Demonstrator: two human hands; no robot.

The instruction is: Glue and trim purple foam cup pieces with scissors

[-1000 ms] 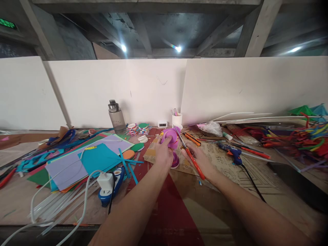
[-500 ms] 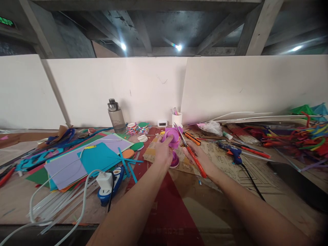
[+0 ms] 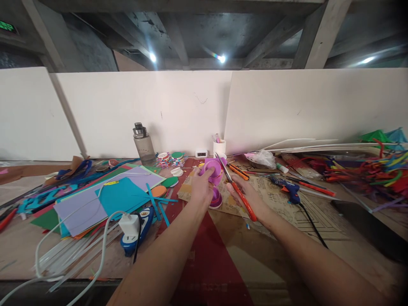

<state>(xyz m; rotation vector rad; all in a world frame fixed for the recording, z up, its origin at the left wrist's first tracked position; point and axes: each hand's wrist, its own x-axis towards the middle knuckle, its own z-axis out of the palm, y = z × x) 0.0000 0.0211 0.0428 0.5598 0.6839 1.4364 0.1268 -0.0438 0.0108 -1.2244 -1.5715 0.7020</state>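
My left hand (image 3: 200, 190) is closed around a small purple cup-shaped piece (image 3: 212, 169), held up over the middle of the table. My right hand (image 3: 247, 192) grips orange-handled scissors (image 3: 237, 190), whose blades point up and left, close to the right side of the purple piece. A second purple ring-like piece (image 3: 217, 199) lies on the brown cardboard (image 3: 274, 199) just below my left hand.
Coloured paper sheets (image 3: 105, 195) and clear glue sticks cover the left. A white plug and cable (image 3: 127, 224) lie near the front. A water bottle (image 3: 143, 143), tape rolls, a white cup and a small clock stand at the back. A blue glue gun (image 3: 287, 189) and coloured strips lie to the right.
Both hands hold nearly the same pose. The purple piece and the scissor blades have shifted very slightly, and the view has moved a little.
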